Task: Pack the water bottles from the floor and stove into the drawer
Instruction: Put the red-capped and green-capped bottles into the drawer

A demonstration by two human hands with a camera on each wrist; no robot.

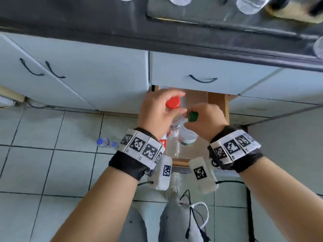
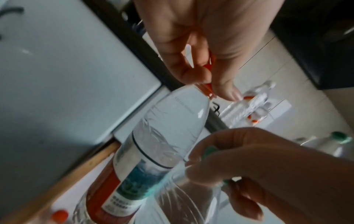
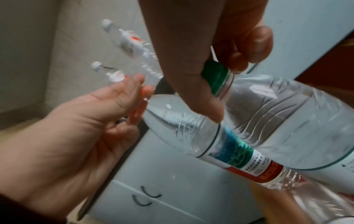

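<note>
Both hands hang over the open wooden drawer [image 1: 218, 104] below the counter. My left hand [image 1: 161, 111] pinches the red cap [image 1: 173, 102] of a slim clear water bottle [image 2: 168, 121] with a teal and red label, hanging neck-up into the drawer. My right hand [image 1: 208, 122] grips the green cap [image 1: 193, 116] of a wider clear bottle [image 3: 287, 128] pressed against the slim one. Another red cap [image 2: 60, 215] shows low inside the drawer. A blue-capped bottle [image 1: 106, 142] lies on the tiled floor to the left.
Several clear bottles [image 1: 249, 5] stand on the dark stove top at the back. Pale blue cabinet doors [image 1: 83, 75] and a shut drawer front [image 1: 202, 74] sit above the open drawer. My legs and dangling cables [image 1: 192, 215] are underneath.
</note>
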